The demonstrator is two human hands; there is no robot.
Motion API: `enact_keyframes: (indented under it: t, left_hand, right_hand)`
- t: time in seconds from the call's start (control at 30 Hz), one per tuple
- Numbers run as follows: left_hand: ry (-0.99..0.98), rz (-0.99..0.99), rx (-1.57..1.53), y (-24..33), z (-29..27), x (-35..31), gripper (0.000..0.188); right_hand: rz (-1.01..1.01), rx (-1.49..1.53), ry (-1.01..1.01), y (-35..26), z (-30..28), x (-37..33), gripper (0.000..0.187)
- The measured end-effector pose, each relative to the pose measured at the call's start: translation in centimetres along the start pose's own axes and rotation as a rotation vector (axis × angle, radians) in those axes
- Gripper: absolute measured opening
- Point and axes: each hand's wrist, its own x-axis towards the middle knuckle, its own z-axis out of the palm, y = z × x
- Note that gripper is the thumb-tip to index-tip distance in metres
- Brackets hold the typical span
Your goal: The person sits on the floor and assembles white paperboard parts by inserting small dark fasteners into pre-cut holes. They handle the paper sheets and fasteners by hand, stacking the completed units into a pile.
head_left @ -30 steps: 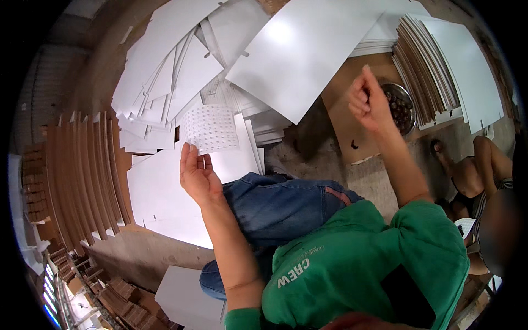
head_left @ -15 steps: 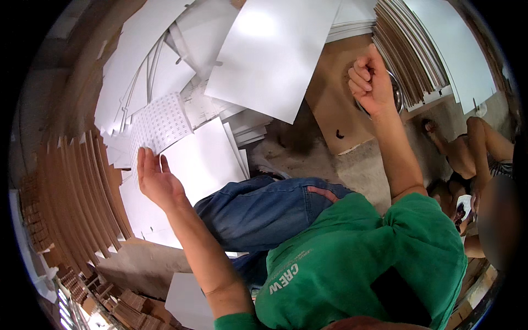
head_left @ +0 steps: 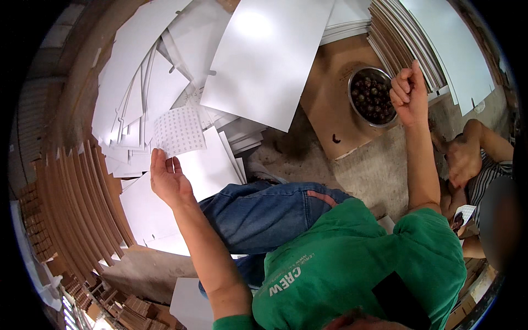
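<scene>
Left hand (head_left: 171, 180) pinched on a printed sheet (head_left: 180, 131); near a metal bowl (head_left: 363, 71), right hand (head_left: 410, 98) half-curled, hold unclear

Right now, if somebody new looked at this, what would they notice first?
Probably the big white sheet, shining with glare at the top middle. Next, perhaps, the metal bowl of dark round things on brown cardboard, beside the right hand. Then the printed sheet in the left hand.

Head-worn fisheye, looking down from above the fingers (head_left: 157, 160)
Green shirt (head_left: 352, 258) sits nearer than the fingers, white boards (head_left: 264, 66) beyond
</scene>
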Motion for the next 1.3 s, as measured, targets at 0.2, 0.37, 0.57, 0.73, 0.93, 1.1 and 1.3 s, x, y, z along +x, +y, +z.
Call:
enact_keyframes:
  t: [0.2, 0.37, 0.57, 0.73, 0.93, 1.1, 1.3]
  left_hand:
    - [0.006, -0.01, -0.005, -0.1, 0.0, 0.2, 0.039]
    - [0.031, -0.014, 0.016, 0.1, -0.5, 0.1, 0.038]
    - [0.018, -0.01, -0.022, -0.2, -1.4, 0.5, 0.039]
    - [0.028, -0.004, 0.003, -0.1, -1.4, 0.3, 0.039]
    - [0.058, 0.005, 0.01, -0.1, -1.3, 0.2, 0.037]
    - [0.06, -0.007, 0.007, 0.0, -1.2, 0.2, 0.036]
    - [0.041, -0.025, -0.013, -0.3, -1.6, 0.7, 0.035]
  right_hand:
    - [0.046, 0.003, 0.003, 0.6, 0.3, 0.2, 0.037]
    - [0.061, 0.015, -0.032, 1.4, 0.5, 0.7, 0.038]
    - [0.039, 0.002, -0.019, 1.5, 0.5, 1.0, 0.039]
    - [0.048, 0.04, -0.032, 1.8, 0.1, 1.0, 0.038]
    - [0.047, 0.059, -0.039, 2.2, -0.3, 0.9, 0.037]
    - [0.036, 0.067, -0.007, 2.2, -0.9, 0.9, 0.037]
    - [0.014, 0.021, 0.166, 2.6, -2.2, 1.4, 0.035]
